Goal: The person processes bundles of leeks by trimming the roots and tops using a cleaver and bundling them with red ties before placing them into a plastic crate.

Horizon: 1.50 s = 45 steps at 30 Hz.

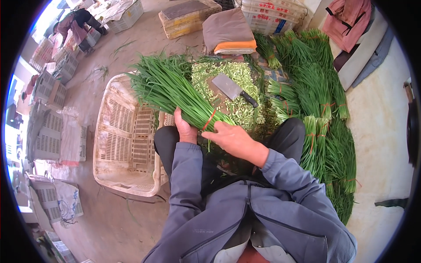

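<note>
A thick bunch of long green leafy stalks, likely garlic chives, slants across my lap with a red tie near its cut end. My left hand supports it from below, the fingers hidden behind the stalks. On the tied end, by the red band, lies my right hand, gripping it. Beyond the bunch, a cleaver with a black handle rests flat on a board strewn with chopped pale stalk ends.
At my left stands a white plastic crate. Tied green bunches are heaped along my right side by the wall. Folded cloth and stacked crates sit ahead. Another person bends over crates at the far left.
</note>
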Each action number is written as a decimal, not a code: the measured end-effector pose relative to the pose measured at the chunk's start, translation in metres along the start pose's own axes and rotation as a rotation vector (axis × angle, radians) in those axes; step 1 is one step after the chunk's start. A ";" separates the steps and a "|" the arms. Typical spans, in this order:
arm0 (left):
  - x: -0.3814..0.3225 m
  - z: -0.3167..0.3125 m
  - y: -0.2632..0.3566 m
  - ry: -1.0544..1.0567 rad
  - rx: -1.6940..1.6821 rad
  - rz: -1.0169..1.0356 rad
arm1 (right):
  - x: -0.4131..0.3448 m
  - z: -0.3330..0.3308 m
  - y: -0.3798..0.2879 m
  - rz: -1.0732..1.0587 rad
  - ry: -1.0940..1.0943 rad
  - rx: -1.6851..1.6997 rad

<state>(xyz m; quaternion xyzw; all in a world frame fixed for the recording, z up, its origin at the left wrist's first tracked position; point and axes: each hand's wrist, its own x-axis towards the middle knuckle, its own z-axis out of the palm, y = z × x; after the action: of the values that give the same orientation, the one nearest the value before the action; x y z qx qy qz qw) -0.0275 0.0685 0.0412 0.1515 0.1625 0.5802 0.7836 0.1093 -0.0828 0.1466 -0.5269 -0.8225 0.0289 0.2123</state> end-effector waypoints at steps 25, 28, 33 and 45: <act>-0.006 -0.005 0.009 -0.005 -0.048 0.092 | -0.005 -0.013 0.035 0.666 -0.130 0.606; -0.003 -0.006 0.005 0.060 -0.054 0.118 | -0.007 -0.002 0.041 0.622 0.040 0.631; -0.002 -0.011 0.010 0.037 -0.018 0.119 | -0.008 -0.007 0.034 0.795 -0.014 0.760; -0.010 0.008 0.016 0.062 -0.051 0.130 | -0.058 -0.032 0.051 0.679 -0.137 0.641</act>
<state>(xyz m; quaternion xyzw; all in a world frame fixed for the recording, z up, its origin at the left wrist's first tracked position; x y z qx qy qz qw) -0.0406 0.0632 0.0556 0.1238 0.1618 0.6381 0.7425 0.1858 -0.1170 0.1428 -0.6707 -0.5654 0.3839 0.2883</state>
